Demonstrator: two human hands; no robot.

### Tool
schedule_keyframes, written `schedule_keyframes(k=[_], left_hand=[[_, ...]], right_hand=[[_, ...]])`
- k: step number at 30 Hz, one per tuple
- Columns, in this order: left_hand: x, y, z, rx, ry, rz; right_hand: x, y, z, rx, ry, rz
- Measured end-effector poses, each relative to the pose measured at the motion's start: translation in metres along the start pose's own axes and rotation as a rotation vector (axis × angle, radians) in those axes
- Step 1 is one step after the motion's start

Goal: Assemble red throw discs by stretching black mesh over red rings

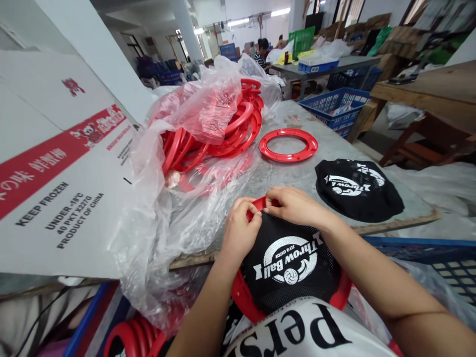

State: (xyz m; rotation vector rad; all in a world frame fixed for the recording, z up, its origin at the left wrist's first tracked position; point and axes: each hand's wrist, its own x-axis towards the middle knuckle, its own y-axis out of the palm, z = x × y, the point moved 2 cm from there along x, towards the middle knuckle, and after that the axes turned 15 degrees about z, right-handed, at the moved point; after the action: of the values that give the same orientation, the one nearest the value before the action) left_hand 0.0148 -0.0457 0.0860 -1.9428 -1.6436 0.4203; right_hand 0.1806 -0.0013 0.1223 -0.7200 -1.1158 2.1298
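A red plastic ring (243, 292) leans against my body at the table's edge, with a black mesh cover (260, 245) printed "Throw Ball" stretched across it. My left hand (242, 223) pinches the far rim, thumb against the cover's edge. Close beside it, my right hand (284, 204) also grips the far rim, fingers curled over the ring and the mesh edge. On the table to the right lies a stack of black mesh covers (357, 191). Another red ring (288, 145), bare in the middle, rests flat beyond my hands.
Clear plastic bags (148, 238) with several red rings (238, 129) cover the table's left part. A large carton (55, 163) stands at left. Finished-looking rings (130, 339) sit below the table (293, 116). Blue crates (336, 106) stand at right; a person (261, 52) sits far back.
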Motion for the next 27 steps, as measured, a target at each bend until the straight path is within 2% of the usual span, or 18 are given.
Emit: schedule_keyframes(k=[15, 18, 24, 27], left_hand=[[-0.003, 0.002, -0.002, 0.037, -0.005, -0.034], [-0.002, 0.003, -0.001, 0.06, -0.014, -0.009], [0.003, 0.006, 0.003, 0.16, -0.117, 0.102], [0.004, 0.006, 0.005, 0.164, -0.151, 0.106]], right_hand=[[-0.002, 0.011, 0.001, -0.016, 0.042, -0.098], [0.0, 0.013, -0.001, -0.019, 0.052, -0.094], [0.002, 0.018, -0.006, -0.034, 0.09, -0.058], [0.002, 0.019, -0.005, -0.037, 0.115, -0.052]])
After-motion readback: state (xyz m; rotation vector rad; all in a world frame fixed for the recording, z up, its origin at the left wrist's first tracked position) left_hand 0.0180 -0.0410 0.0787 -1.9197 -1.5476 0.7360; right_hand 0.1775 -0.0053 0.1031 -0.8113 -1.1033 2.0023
